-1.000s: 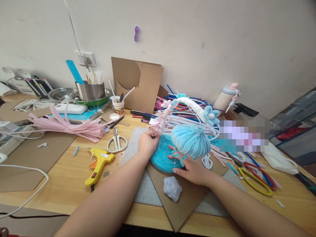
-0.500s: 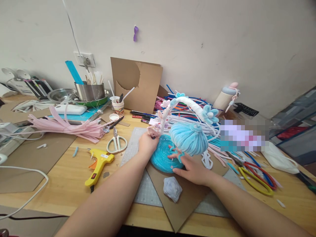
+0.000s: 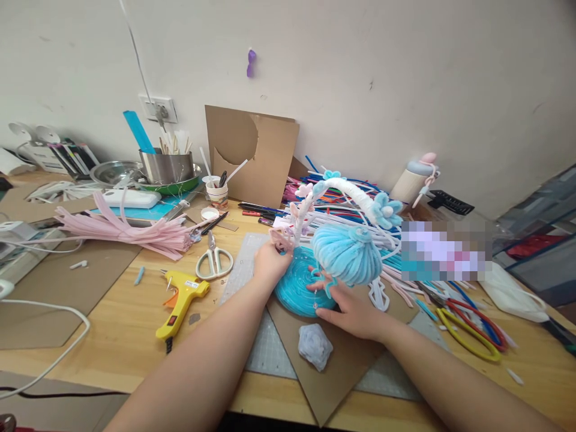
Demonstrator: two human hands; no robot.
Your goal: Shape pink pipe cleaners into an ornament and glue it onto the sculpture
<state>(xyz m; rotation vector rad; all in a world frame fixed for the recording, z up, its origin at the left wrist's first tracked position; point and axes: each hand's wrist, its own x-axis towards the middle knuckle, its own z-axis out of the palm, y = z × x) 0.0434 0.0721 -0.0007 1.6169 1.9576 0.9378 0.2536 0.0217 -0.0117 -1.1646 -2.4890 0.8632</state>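
A fuzzy pipe-cleaner craft piece stands before me: a round, coiled blue base (image 3: 297, 297), a white arch (image 3: 346, 187) with blue and pink flowers, and a ribbed blue dome (image 3: 344, 255) hanging from it. My left hand (image 3: 271, 264) is closed around the foot of the arch at the base's left edge; its fingertips are partly hidden. On the base's right side rests my right hand (image 3: 353, 309), thumb and fingers apart, partly covered by the dome and its curly blue strands. A pale grey-blue crumpled lump (image 3: 315, 347) lies in front on cardboard (image 3: 319, 396).
To the left lie a yellow glue gun (image 3: 180, 306), white-handled scissors (image 3: 215, 262) and a pink pipe-cleaner bundle (image 3: 126, 231). Yellow-handled (image 3: 468, 342) and red-handled pliers or scissors are at right. Colourful pipe cleaners (image 3: 351, 180) and a bottle (image 3: 411, 180) stand behind.
The whole view has shifted slightly. Both hands keep nearly the same places on the craft piece, with no clear change in their hold.
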